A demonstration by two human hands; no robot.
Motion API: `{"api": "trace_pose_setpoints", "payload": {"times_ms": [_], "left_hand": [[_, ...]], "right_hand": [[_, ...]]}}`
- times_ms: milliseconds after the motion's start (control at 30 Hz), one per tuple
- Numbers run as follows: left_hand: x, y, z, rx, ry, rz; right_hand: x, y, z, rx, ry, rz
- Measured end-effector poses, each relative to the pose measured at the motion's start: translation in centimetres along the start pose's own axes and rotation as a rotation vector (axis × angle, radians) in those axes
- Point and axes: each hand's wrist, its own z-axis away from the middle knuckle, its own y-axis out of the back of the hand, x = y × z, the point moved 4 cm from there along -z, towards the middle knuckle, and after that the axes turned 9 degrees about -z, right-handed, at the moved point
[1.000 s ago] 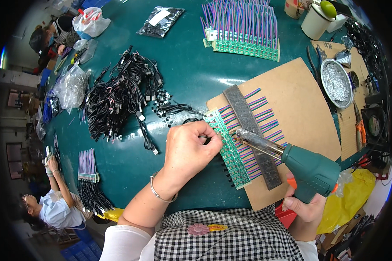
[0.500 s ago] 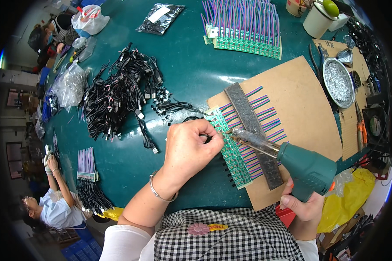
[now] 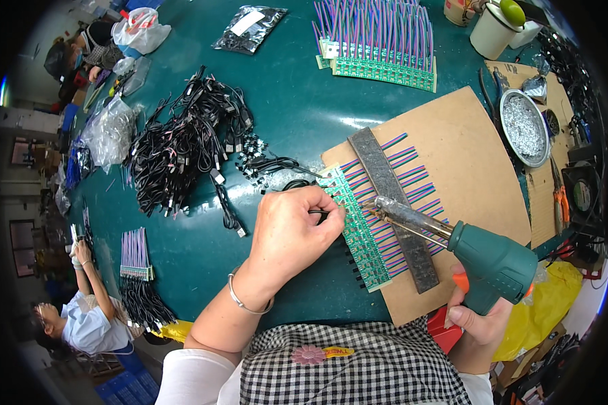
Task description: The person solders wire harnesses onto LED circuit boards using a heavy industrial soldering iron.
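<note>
My left hand (image 3: 292, 226) is closed in a pinch on a thin black cable (image 3: 323, 215) at the edge of a green circuit board panel (image 3: 366, 256). The fingertips cover the cable's end. My right hand (image 3: 483, 324) grips the handle of a green soldering gun (image 3: 498, 262). Its metal tip points left, just right of the panel and my left fingertips, over the striped wires (image 3: 412, 177) that run from the panel. Across those wires lies a dark flat bar (image 3: 393, 209). Panel, wires and bar rest on a brown board (image 3: 469, 148).
A tangled heap of black cables (image 3: 189, 148) lies to the left. Wired panels (image 3: 385, 71) sit at the back, near a bag of parts (image 3: 250, 28). At right are a metal bowl (image 3: 525, 128) and orange-handled pliers (image 3: 561, 202). A co-worker (image 3: 91, 320) sits far left.
The soldering gun in my right hand has moved right, drawing its tip away from my left fingertips. An orange trigger now shows. My left hand stays almost still.
</note>
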Motion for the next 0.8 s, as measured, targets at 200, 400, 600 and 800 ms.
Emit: {"api": "trace_pose_setpoints", "payload": {"times_ms": [200,400,600,800], "left_hand": [[-0.1,-0.1,0.1,-0.022,-0.024,0.010],[-0.1,-0.4,0.0,-0.012,-0.044,0.010],[-0.1,-0.3,0.1,-0.008,-0.023,-0.023],[-0.2,-0.5,0.1,0.008,-0.044,-0.005]], "right_hand": [[0.5,0.9,0.3,-0.040,-0.023,0.024],[1.0,0.9,0.4,-0.178,0.013,0.117],[0.7,-0.2,0.2,-0.031,-0.097,0.090],[1.0,0.1,0.4,-0.053,-0.131,0.131]]}}
